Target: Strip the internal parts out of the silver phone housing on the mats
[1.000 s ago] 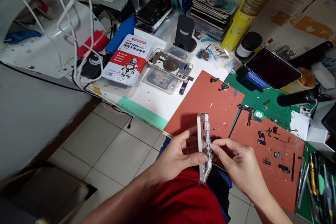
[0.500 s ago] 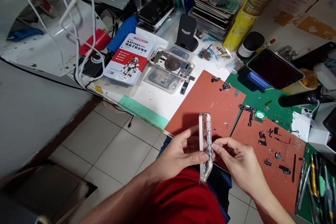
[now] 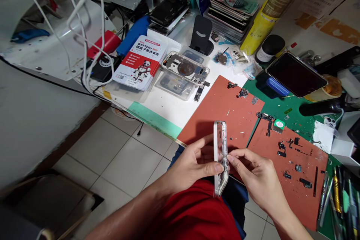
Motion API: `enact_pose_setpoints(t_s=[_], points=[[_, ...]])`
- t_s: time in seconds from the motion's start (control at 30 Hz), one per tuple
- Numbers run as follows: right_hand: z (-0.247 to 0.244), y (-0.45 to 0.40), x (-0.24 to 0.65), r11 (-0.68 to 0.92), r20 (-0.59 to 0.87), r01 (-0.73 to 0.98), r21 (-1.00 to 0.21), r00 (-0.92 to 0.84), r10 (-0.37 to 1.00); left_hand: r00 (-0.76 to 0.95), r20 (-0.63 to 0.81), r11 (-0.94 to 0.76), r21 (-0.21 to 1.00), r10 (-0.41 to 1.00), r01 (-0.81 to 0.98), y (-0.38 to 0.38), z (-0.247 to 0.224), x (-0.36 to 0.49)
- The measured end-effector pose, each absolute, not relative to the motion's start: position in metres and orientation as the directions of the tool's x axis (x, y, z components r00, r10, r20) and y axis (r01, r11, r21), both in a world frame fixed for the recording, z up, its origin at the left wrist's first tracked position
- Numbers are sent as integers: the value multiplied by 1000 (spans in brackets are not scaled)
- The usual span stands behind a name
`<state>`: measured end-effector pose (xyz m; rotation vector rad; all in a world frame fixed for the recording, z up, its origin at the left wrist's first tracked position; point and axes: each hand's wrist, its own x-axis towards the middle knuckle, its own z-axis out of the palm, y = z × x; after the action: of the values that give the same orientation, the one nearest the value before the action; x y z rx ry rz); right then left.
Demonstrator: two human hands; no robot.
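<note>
Head view: metal phone frame (image 3: 217, 138) stood long axis fore-aft, pinched by left hand (image 3: 191, 168); right hand (image 3: 257, 178) pressed fingertips to its edge.

BATTERY, on white-and-red battery package (image 3: 140, 63)

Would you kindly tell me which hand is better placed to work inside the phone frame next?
Right, I'd judge: the right hand has its fingertips at the inner side of the phone frame, while the left hand grips the frame's outer edge and seems to be steadying it.
</note>
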<state>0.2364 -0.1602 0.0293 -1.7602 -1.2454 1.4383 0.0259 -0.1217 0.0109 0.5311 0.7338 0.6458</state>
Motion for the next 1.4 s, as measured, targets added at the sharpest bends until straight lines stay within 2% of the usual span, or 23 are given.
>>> enact_pose_setpoints(t_s=[0.23, 0.47, 0.8, 0.9, 1.1, 1.27, 1.4], points=[[31, -159, 236, -383, -412, 337, -860, -14, 911, 599, -410, 687, 636, 687, -353, -120, 12, 26], [30, -158, 239, -420, -446, 357, -835, 8, 895, 592, -415, 683, 641, 691, -349, -120, 10, 27], [26, -164, 238, -314, -347, 412, -855, -5, 938, 609, -400, 680, 651, 685, -338, -121, 7, 24], [25, -163, 238, -350, -377, 370, -860, -1, 926, 613, -393, 681, 645, 686, -347, -121, 7, 25], [26, -158, 238, -504, -515, 179, -845, -19, 857, 634, -364, 688, 612, 682, -389, -121, 7, 26], [27, -158, 238, -507, -517, 174, -844, -18, 856, 628, -372, 690, 610, 683, -389, -121, 6, 26], [27, -159, 238, -444, -464, 260, -857, -18, 886, 629, -376, 686, 629, 681, -366, -120, 5, 25]])
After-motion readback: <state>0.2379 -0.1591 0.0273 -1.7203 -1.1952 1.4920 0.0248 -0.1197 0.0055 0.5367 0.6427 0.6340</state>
